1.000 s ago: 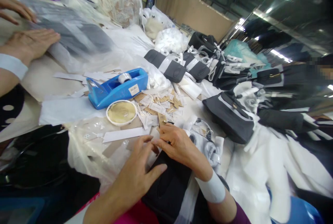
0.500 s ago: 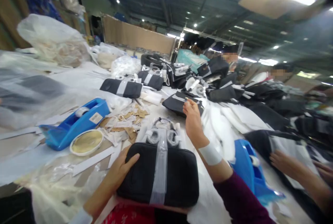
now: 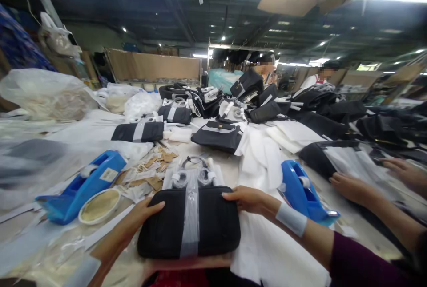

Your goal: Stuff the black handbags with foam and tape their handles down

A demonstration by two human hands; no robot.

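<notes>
A black bag [image 3: 218, 222] lies flat at the table's near edge, a clear plastic strip [image 3: 191, 220] running down its middle. Wrapped handles or straps [image 3: 193, 173] in white and clear covering lie just beyond its top edge. My left hand [image 3: 145, 216] grips the bag's upper left side, thumb on top and fingers hidden beneath. At the upper right corner, my right hand [image 3: 245, 199] holds it the same way, thumb on the face. White sheets [image 3: 276, 251] lie right of the bag.
Blue tape dispensers [image 3: 88, 184] [image 3: 305, 193] stand on both sides. Left, a round tub [image 3: 99, 206] sits near paper scraps [image 3: 156, 167]. Another black bag [image 3: 216, 135] lies ahead, with more piled behind. A co-worker's hands [image 3: 353, 187] handle a wrapped bag at right.
My right hand has come down from above the bag lying ahead and taken hold of the near bag's right corner. My left hand stays on the left side. The view has turned.
</notes>
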